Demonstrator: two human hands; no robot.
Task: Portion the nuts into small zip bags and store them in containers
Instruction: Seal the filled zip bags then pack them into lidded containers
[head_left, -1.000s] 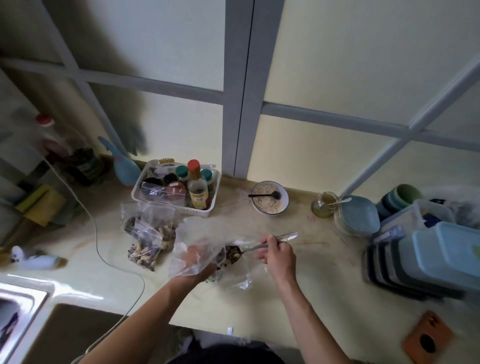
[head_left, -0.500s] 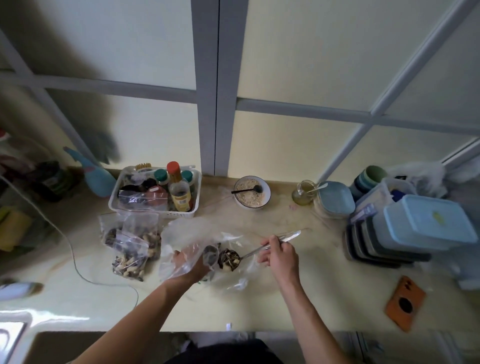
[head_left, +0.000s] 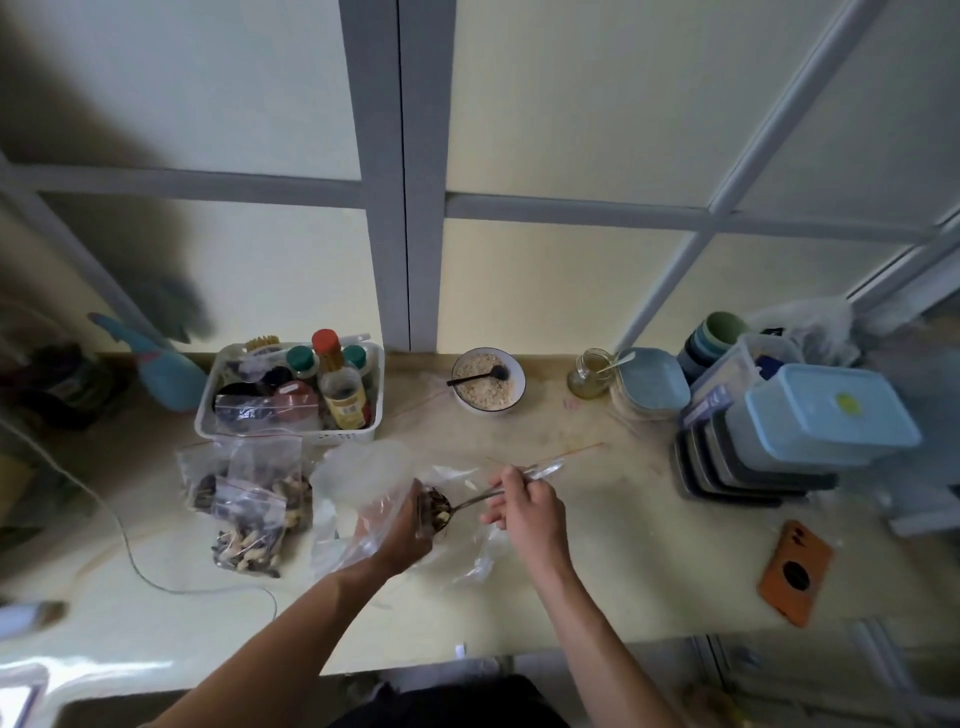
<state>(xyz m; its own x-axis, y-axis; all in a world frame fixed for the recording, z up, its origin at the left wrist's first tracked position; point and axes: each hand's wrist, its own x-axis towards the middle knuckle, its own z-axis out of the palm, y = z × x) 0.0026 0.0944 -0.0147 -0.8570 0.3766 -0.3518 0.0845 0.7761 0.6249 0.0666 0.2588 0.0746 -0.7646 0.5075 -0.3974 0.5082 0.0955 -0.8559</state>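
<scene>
Low centre of the frame: my left hand (head_left: 402, 535) grips a clear zip bag (head_left: 363, 499), fingers curled round its open mouth, bag billowing up and left of the hand. My right hand (head_left: 527, 512), just right of it, pinches the handle of a metal spoon (head_left: 488, 496); the spoon's bowl, loaded with mixed nuts (head_left: 435, 509), sits at the bag's mouth, touching or nearly touching my left fingers. A second loose clear bag (head_left: 478, 551) lies flat on the counter (head_left: 649, 571) under both hands. Left of centre: a small heap of filled zip bags (head_left: 249, 514), dark and pale nuts showing through, with a thin white cable (head_left: 130, 556) curving past them. Lower right: an orange phone (head_left: 795, 574) lying flat. Farther back, right side: a stack of lidded containers (head_left: 810, 431), the top one with a pale blue lid, on dark trays. At the back edge by the wall, left to right: a white basket (head_left: 291, 431) of bottles and jars, a bowl of pale crumbs (head_left: 488, 387) with a dark spoon in it, a small glass jar (head_left: 589, 374), a blue plate stack (head_left: 652, 382), and stacked cups (head_left: 717, 332).
</scene>
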